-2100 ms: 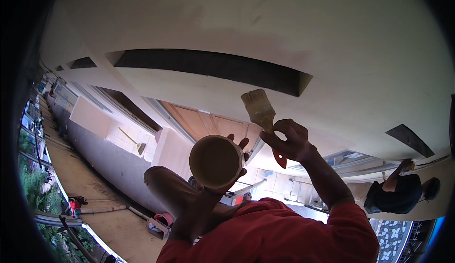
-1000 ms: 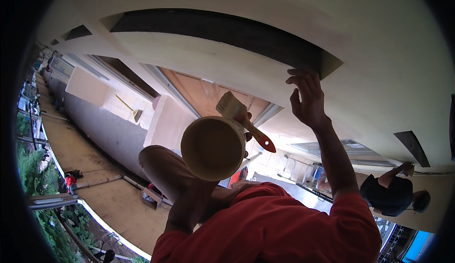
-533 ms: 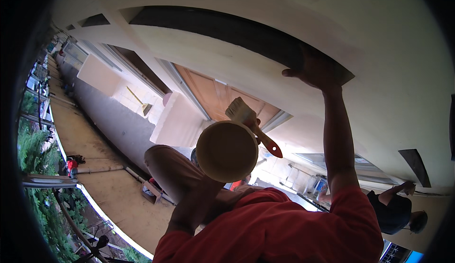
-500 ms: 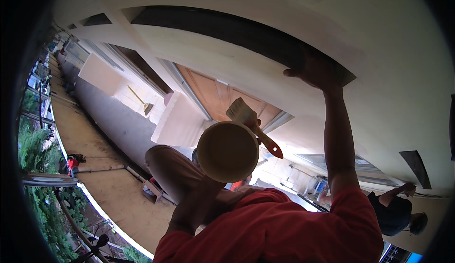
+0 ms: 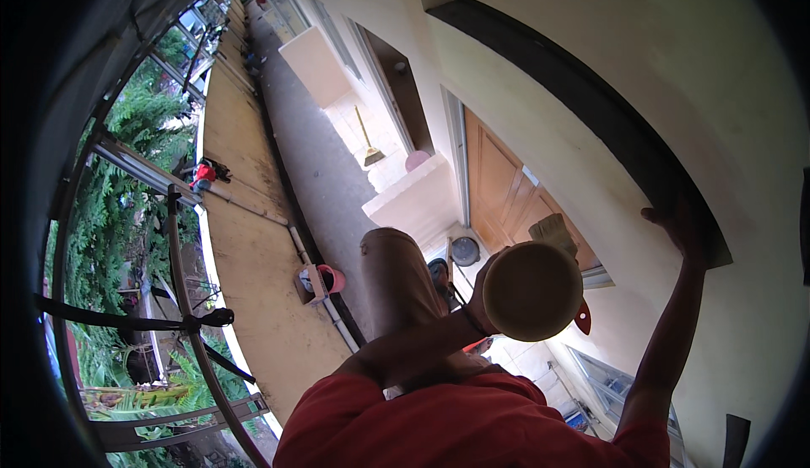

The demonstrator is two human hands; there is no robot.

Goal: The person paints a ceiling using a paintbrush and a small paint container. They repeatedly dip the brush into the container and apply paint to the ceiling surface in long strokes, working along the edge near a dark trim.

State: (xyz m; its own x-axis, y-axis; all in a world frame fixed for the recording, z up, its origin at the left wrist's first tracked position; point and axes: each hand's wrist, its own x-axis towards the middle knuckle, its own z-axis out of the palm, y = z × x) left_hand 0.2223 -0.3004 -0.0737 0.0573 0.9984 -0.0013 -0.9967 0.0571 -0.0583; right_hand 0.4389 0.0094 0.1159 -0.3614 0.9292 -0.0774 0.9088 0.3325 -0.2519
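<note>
Tub [image 5: 533,292], round and pale, is held up before the person's chest, its mouth toward the camera; what is inside cannot be told. The left hand [image 5: 479,292] is clamped on its left side. A brush [image 5: 554,235] shows behind the tub, bristles above, tip of the red handle to the right, its middle hidden.

The cream wall [image 5: 717,80] fills the right, cut by a long, dark, curving slot [image 5: 582,88]. The right hand [image 5: 683,225] is at the slot's lower end, thumb apart along the edge; its fingers are lost in the dark, so I cannot tell how they stand. Below the slot is a brown door [image 5: 499,173] in a pale frame, partly covered by tub and brush.

A grey floor [image 5: 308,118] runs away between a pinkish partition [image 5: 413,198] and a tan low wall [image 5: 240,257]. A broom [image 5: 372,151] is on the pale tiles. Beside the low wall are a pink bucket [image 5: 335,279] and a pipe [image 5: 339,324]; a red bundle [image 5: 204,174] sits farther up. Dark bars [image 5: 179,257] cross in front of green plants [image 5: 126,189]. The person's bent knee [image 5: 390,253] blocks part of the floor.
</note>
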